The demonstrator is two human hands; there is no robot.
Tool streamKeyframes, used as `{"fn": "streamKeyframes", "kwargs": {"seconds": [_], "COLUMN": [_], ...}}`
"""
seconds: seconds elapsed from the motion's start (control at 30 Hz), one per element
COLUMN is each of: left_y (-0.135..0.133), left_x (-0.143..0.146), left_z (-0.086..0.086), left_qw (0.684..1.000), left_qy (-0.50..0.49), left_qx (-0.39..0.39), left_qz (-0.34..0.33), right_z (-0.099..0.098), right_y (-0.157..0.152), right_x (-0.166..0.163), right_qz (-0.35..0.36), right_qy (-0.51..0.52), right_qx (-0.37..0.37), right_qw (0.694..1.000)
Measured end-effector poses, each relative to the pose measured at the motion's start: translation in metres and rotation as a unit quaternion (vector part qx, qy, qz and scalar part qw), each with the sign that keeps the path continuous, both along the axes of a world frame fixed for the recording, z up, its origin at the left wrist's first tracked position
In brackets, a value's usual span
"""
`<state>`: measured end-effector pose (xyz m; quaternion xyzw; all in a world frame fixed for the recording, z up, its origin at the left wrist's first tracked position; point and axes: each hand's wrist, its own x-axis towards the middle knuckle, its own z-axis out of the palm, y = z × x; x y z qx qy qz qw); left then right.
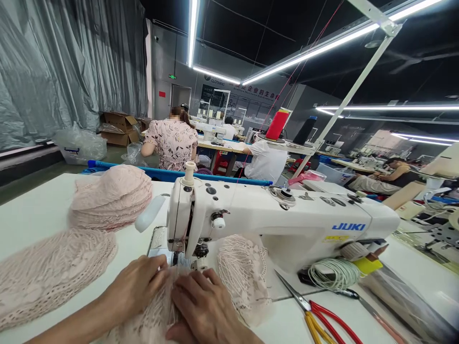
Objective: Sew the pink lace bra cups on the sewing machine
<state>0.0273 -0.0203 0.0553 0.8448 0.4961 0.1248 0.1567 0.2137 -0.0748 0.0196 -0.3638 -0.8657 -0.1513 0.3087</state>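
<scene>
A piece of pale pink lace fabric (152,313) lies under both hands, in front of the needle area of a white sewing machine (287,210). My left hand (143,279) pinches the lace at its left side, thumb and fingers pressed together. On the right side, my right hand (202,303) presses on the lace with curled fingers, close to the presser foot. More lace (244,270) bunches under the machine arm. To the left lie a long lace strip (53,267) and a stack of pale pink cup-shaped pieces (113,198).
Scissors (306,306) with red and yellow handles lie right of the hands, near a coil of pale green cord (333,274). A thread stand holds a red cone (278,124) and a black cone (304,130). Co-workers sit at tables beyond a blue rail (215,177).
</scene>
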Motion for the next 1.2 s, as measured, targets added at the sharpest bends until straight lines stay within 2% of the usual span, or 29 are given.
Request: {"fn": "streamKeyframes", "kwargs": {"seconds": [0.03, 0.1, 0.17, 0.23, 0.3, 0.47, 0.53, 0.63, 0.73, 0.8, 0.9, 1.03, 1.1, 1.2], "left_y": [-0.001, -0.007, -0.016, -0.022, -0.022, -0.001, 0.009, 0.022, 0.035, 0.038, 0.023, -0.021, -0.037, -0.044], "left_x": [-0.004, -0.009, -0.010, -0.009, -0.009, -0.018, -0.018, -0.011, -0.006, -0.006, -0.011, -0.015, -0.015, -0.016], "left_z": [-0.002, -0.005, -0.009, -0.012, -0.017, -0.036, -0.044, -0.048, -0.042, -0.035, -0.022, -0.008, -0.006, -0.012], "left_qw": [0.997, 0.969, 0.936, 0.919, 0.913, 0.873, 0.880, 0.916, 0.939, 0.943, 0.945, 0.941, 0.938, 0.931], "left_qy": [0.033, 0.067, 0.027, -0.032, -0.045, 0.052, 0.073, 0.055, 0.047, 0.043, 0.031, -0.073, -0.103, -0.131], "left_qx": [0.071, 0.236, 0.343, 0.367, 0.363, 0.432, 0.429, 0.377, 0.324, 0.311, 0.306, 0.274, 0.262, 0.270], "left_qz": [0.000, -0.021, -0.078, -0.143, -0.181, -0.220, -0.191, -0.124, -0.107, -0.109, -0.112, -0.186, -0.203, -0.209], "right_z": [-0.001, 0.001, 0.004, 0.006, 0.008, 0.014, 0.015, 0.015, 0.017, 0.023, 0.031, 0.026, 0.020, 0.018], "right_y": [0.001, 0.000, -0.001, -0.002, -0.002, 0.002, 0.006, 0.014, 0.020, 0.019, 0.010, -0.009, -0.015, -0.019], "right_x": [0.001, 0.003, 0.005, 0.006, 0.006, 0.010, 0.013, 0.018, 0.025, 0.029, 0.031, 0.020, 0.012, 0.005], "right_qz": [-0.003, -0.005, -0.007, -0.011, -0.018, -0.029, -0.040, -0.073, -0.087, -0.064, -0.010, 0.040, 0.033, 0.000], "right_qy": [-0.008, -0.012, -0.005, 0.003, 0.008, -0.002, -0.008, -0.012, -0.033, -0.046, -0.036, -0.008, -0.006, -0.026], "right_qx": [-0.008, -0.017, -0.026, -0.032, -0.035, -0.060, -0.088, -0.108, -0.125, -0.145, -0.152, -0.128, -0.107, -0.098], "right_qw": [1.000, 1.000, 1.000, 0.999, 0.999, 0.998, 0.995, 0.991, 0.988, 0.986, 0.988, 0.991, 0.994, 0.995]}}
